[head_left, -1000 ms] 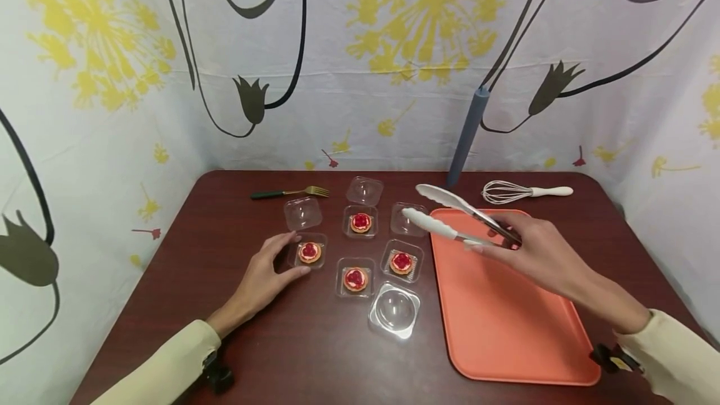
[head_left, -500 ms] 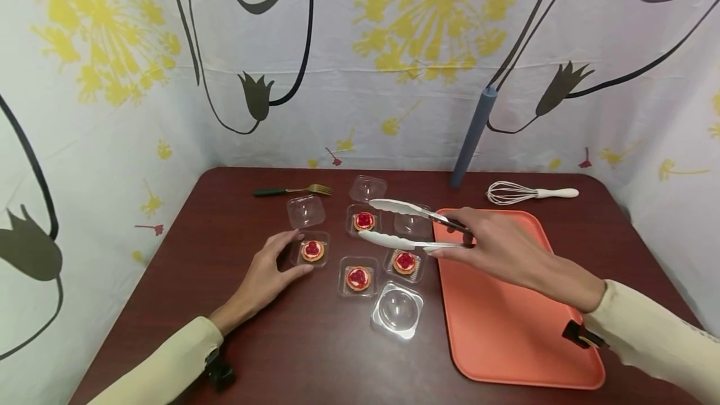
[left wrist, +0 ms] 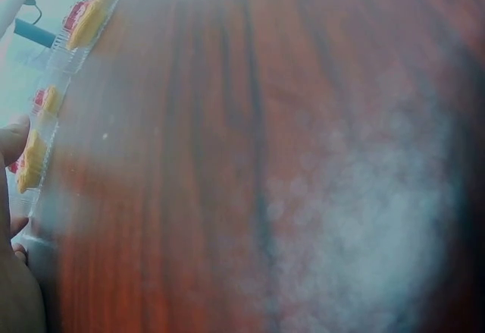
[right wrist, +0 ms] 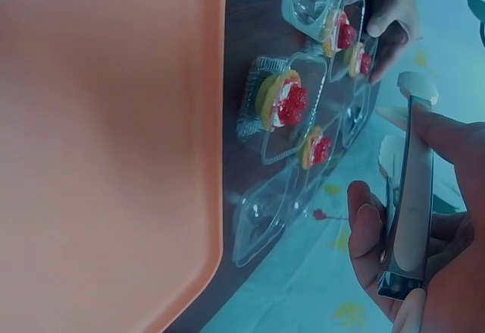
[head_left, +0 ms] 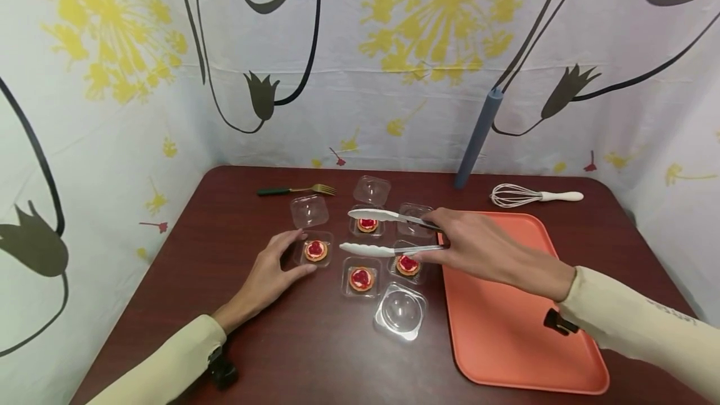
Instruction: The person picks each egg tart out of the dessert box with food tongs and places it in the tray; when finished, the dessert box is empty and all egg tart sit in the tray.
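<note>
My left hand holds the left-hand clear plastic container, with thumb and fingertips at opposite sides of it. A small red-topped tart sits inside. In my right hand is a pair of tongs, metal with white tips. Their arms stand apart and point left above the containers. The upper arm overlaps the back tart; the lower one passes over the right-hand container, just above its tart. A front tart lies in another container. The right wrist view shows fingers and thumb around the tongs.
Clear domed lids, among them a front lid and a left lid, lie around the containers. An orange tray fills the table's right side. At the back are a green-handled fork and a whisk.
My right hand has carried the tongs left from over the tray to above the containers, lower arm now nearer the left tart. My left hand stays at its container. The view shifts slightly.
</note>
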The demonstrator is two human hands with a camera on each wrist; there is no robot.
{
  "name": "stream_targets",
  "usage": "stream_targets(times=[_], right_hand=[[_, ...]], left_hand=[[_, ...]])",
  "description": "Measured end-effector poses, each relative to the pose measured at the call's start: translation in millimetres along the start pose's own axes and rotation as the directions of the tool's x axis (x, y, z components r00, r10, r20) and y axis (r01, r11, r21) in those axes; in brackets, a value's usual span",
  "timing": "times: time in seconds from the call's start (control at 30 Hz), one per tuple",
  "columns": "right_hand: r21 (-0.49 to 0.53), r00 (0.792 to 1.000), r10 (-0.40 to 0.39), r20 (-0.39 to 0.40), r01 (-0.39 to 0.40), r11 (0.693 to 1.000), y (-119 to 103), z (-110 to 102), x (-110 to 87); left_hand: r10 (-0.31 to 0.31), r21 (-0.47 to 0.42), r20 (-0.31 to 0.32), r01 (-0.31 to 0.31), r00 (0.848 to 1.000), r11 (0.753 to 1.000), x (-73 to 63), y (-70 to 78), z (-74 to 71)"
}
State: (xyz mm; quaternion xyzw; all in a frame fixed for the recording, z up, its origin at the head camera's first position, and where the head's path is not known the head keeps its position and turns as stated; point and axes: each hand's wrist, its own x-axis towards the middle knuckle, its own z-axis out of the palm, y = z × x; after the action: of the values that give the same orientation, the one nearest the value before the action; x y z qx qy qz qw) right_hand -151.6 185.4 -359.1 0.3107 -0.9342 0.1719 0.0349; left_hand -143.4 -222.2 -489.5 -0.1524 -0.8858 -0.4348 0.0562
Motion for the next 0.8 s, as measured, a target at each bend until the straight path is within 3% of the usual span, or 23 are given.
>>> stream_targets(times=[0.43, 0.8], right_hand=[[-0.022, 0.991, -0.118, 0.063, 0.120, 0.993, -12.5, 6.6, 27.1], [-0.073, 0.980, -0.147, 0.131, 0.158, 0.985, -21.9, 6.6, 48.1]], left_hand=[[0.003, 0.006, -0.003, -0.003, 1.000, 1.000, 0.7, -0.9, 1.6], [0.004, 0.004, -0.005, -0.004, 1.000, 1.000, 0.1, -0.3, 0.5]])
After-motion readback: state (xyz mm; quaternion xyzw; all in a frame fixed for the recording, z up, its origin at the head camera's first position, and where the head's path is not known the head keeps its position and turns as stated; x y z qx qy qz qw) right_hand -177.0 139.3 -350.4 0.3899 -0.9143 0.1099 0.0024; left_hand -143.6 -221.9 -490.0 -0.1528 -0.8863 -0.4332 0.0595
